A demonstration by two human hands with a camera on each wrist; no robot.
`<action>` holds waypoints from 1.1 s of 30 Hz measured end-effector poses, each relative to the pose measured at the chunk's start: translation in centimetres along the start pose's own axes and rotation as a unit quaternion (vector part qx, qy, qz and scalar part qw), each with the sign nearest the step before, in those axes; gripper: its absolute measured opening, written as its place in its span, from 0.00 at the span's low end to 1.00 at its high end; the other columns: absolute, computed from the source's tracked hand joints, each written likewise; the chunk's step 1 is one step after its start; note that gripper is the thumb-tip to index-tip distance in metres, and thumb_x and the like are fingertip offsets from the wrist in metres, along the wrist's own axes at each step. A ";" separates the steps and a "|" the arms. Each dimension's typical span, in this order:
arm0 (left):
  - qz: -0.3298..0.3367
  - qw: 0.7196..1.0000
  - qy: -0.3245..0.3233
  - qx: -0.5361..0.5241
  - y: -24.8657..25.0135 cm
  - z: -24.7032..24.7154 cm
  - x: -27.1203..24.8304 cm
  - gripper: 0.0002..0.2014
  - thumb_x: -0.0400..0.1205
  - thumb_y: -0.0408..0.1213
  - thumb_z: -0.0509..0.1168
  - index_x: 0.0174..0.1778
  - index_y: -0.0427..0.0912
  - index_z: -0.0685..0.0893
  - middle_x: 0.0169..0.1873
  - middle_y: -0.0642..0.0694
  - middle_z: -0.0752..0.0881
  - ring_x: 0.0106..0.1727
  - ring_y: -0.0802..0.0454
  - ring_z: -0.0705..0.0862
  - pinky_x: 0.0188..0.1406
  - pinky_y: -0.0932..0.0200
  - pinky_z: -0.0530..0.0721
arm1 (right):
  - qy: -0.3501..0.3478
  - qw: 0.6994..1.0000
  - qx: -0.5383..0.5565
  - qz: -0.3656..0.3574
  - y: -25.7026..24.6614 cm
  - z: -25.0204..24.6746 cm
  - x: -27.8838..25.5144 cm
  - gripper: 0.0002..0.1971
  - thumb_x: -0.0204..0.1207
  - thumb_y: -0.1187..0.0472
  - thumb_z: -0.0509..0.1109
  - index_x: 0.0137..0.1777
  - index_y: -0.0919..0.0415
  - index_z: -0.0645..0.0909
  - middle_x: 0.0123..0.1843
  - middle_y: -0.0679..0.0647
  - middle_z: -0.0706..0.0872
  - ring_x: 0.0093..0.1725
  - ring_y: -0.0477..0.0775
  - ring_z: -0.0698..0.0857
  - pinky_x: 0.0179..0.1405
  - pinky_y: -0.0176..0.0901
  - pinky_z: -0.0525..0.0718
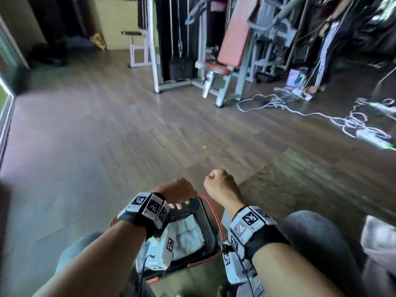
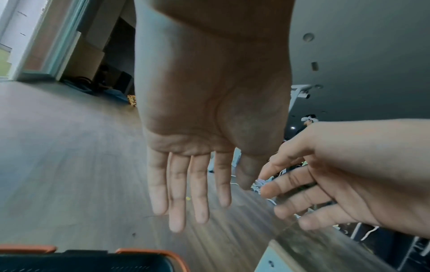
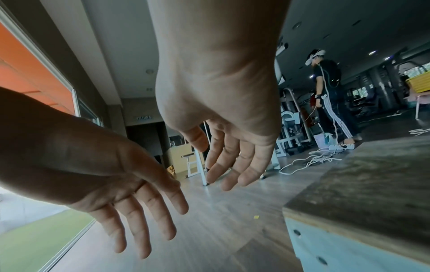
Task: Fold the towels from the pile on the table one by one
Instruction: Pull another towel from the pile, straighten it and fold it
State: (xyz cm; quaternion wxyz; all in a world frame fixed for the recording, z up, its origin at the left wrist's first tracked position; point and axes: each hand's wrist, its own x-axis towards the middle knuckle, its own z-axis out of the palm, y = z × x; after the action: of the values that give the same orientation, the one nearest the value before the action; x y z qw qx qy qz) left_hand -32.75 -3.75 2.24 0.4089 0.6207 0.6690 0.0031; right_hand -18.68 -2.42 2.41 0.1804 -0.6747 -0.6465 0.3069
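Observation:
No towel shows plainly. A blurred pale cloth-like shape [image 1: 379,239] lies at the right edge, by my right knee. My left hand [image 1: 177,194] hangs over the far rim of a black basket [image 1: 205,221], with straight fingers [image 2: 179,193] pointing down and holding nothing. Close beside it, my right hand [image 1: 220,185] hangs with loosely bent fingers [image 3: 232,165], also empty. The two hands are apart from each other. A wooden table [image 1: 321,179] lies ahead on the right, and the part in view is bare.
The black basket [image 2: 93,259] has an orange rim, stands between my knees and holds something pale that I cannot identify. White cables [image 1: 347,123] trail over the wooden floor. Gym machines [image 1: 227,61] stand at the back. A person [image 3: 330,92] stands far right.

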 end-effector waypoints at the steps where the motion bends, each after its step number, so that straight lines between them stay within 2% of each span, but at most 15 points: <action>1: 0.017 1.000 0.015 -0.007 0.7 -0.2 -0.4 0.15 0.88 0.38 0.56 0.61 0.32 0.81 0.47 0.43 0.89 0.38 0.43 0.88 0.33 0.53 0.85 | 0.009 1.000 0.005 -0.001 -0.1 -0.9 -0.3 0.11 0.74 0.54 0.58 0.44 0.57 0.80 0.57 0.62 0.88 0.54 0.66 0.85 0.56 0.51 0.81; 3: 0.041 0.998 0.049 -0.027 1.8 -0.6 -0.8 0.11 0.87 0.39 0.59 0.51 0.38 0.84 0.41 0.46 0.88 0.29 0.53 0.85 0.27 0.61 0.83 | 0.023 1.000 0.018 0.008 -0.2 -2.6 -1.0 0.10 0.73 0.54 0.58 0.42 0.56 0.79 0.56 0.62 0.88 0.53 0.66 0.84 0.55 0.50 0.81; 5: 0.059 0.995 0.078 -0.033 3.0 -0.9 -0.9 0.08 0.86 0.41 0.61 0.43 0.46 0.83 0.42 0.45 0.89 0.26 0.59 0.83 0.28 0.64 0.83 | 0.040 0.999 0.026 0.017 0.1 -4.0 -1.6 0.12 0.74 0.55 0.58 0.45 0.57 0.82 0.54 0.60 0.88 0.55 0.65 0.85 0.54 0.49 0.81; 8: 0.088 0.991 0.085 -0.049 4.8 -0.6 -0.2 0.07 0.85 0.40 0.61 0.45 0.46 0.84 0.51 0.41 0.90 0.32 0.56 0.84 0.43 0.55 0.88 | 0.065 0.997 0.039 0.027 0.8 -6.0 -2.5 0.12 0.74 0.54 0.58 0.42 0.58 0.82 0.49 0.58 0.88 0.51 0.65 0.85 0.54 0.50 0.84; 12: 0.130 0.988 0.074 -0.046 7.6 0.9 0.8 0.10 0.85 0.40 0.61 0.47 0.42 0.86 0.50 0.38 0.91 0.40 0.47 0.87 0.51 0.48 0.89 | 0.101 0.992 0.040 0.059 2.7 -8.0 -3.7 0.12 0.75 0.55 0.59 0.42 0.57 0.84 0.46 0.56 0.88 0.48 0.62 0.86 0.51 0.48 0.85; 14: 0.151 0.985 0.068 -0.037 9.2 1.8 1.4 0.09 0.84 0.40 0.62 0.44 0.43 0.86 0.49 0.38 0.91 0.37 0.48 0.87 0.45 0.53 0.89 | 0.115 0.990 0.036 0.076 3.8 -9.0 -4.1 0.12 0.75 0.55 0.59 0.42 0.57 0.84 0.46 0.54 0.88 0.46 0.60 0.85 0.48 0.46 0.83; 16: 0.171 0.983 0.055 -0.024 10.6 2.8 2.2 0.09 0.84 0.40 0.63 0.40 0.45 0.85 0.48 0.40 0.92 0.33 0.51 0.87 0.34 0.64 0.86 | 0.133 0.986 0.030 0.099 5.0 -10.0 -4.6 0.12 0.76 0.55 0.59 0.46 0.56 0.84 0.47 0.54 0.88 0.46 0.59 0.85 0.47 0.46 0.82; 18: 0.191 0.980 0.044 -0.012 12.3 3.9 2.8 0.10 0.83 0.40 0.63 0.40 0.45 0.87 0.46 0.41 0.92 0.40 0.48 0.90 0.29 0.69 0.83 | 0.155 0.980 0.023 0.124 6.4 -11.1 -5.1 0.14 0.77 0.54 0.59 0.50 0.56 0.85 0.50 0.56 0.88 0.48 0.61 0.85 0.49 0.46 0.81; 20: 0.202 0.979 0.029 -0.008 14.4 5.2 3.3 0.10 0.83 0.39 0.63 0.42 0.42 0.89 0.43 0.43 0.92 0.43 0.48 0.92 0.28 0.68 0.83 | 0.172 0.973 0.017 0.151 8.0 -12.3 -5.9 0.15 0.77 0.54 0.58 0.52 0.57 0.85 0.52 0.57 0.88 0.51 0.62 0.85 0.50 0.47 0.82; 23: 0.221 0.975 -0.024 -0.026 17.9 7.9 3.2 0.10 0.83 0.36 0.63 0.39 0.42 0.88 0.33 0.48 0.90 0.24 0.56 0.86 0.22 0.64 0.81 | 0.185 0.962 0.018 0.197 11.5 -13.8 -7.4 0.16 0.77 0.53 0.59 0.55 0.58 0.85 0.56 0.58 0.89 0.56 0.62 0.86 0.52 0.47 0.82; 24: 0.231 0.972 -0.039 -0.020 19.1 9.0 3.2 0.10 0.84 0.36 0.62 0.40 0.42 0.88 0.32 0.48 0.89 0.22 0.57 0.85 0.21 0.65 0.81 | 0.190 0.958 0.022 0.213 13.0 -14.4 -8.2 0.16 0.77 0.54 0.59 0.56 0.59 0.85 0.58 0.59 0.88 0.57 0.63 0.86 0.54 0.48 0.82; 28: 0.312 0.947 -0.061 0.054 23.8 13.9 3.0 0.10 0.83 0.36 0.63 0.47 0.38 0.89 0.32 0.52 0.86 0.26 0.61 0.82 0.18 0.72 0.78 | 0.181 0.942 0.038 0.280 19.3 -16.5 -11.8 0.21 0.74 0.53 0.58 0.62 0.61 0.82 0.60 0.60 0.86 0.59 0.63 0.85 0.59 0.52 0.84; 30: 0.382 0.920 -0.057 0.066 25.6 16.3 3.0 0.07 0.80 0.30 0.64 0.43 0.40 0.89 0.31 0.51 0.85 0.30 0.57 0.84 0.23 0.68 0.81 | 0.206 0.932 0.034 0.296 22.3 -17.3 -13.3 0.19 0.72 0.52 0.57 0.56 0.60 0.82 0.57 0.60 0.86 0.58 0.65 0.85 0.58 0.53 0.84; 31: 0.413 0.905 -0.055 0.079 26.6 18.0 3.2 0.08 0.80 0.26 0.64 0.43 0.36 0.89 0.35 0.48 0.86 0.34 0.55 0.85 0.28 0.63 0.84 | 0.221 0.927 0.024 0.303 23.9 -17.6 -14.0 0.18 0.71 0.51 0.57 0.54 0.58 0.82 0.57 0.60 0.86 0.60 0.66 0.84 0.58 0.54 0.84; 33: 0.411 0.903 -0.078 0.102 28.1 20.9 3.0 0.08 0.83 0.27 0.63 0.48 0.37 0.89 0.46 0.48 0.82 0.48 0.57 0.80 0.50 0.56 0.83 | 0.238 0.915 0.001 0.324 26.8 -18.3 -15.1 0.17 0.73 0.51 0.57 0.58 0.53 0.79 0.66 0.60 0.80 0.70 0.71 0.75 0.67 0.60 0.78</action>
State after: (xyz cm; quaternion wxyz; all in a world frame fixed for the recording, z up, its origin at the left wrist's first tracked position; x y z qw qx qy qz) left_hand 2.38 -5.34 1.10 0.3568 0.8770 0.3171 0.0543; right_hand 13.92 -17.09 1.61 0.2206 -0.9002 -0.3296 0.1797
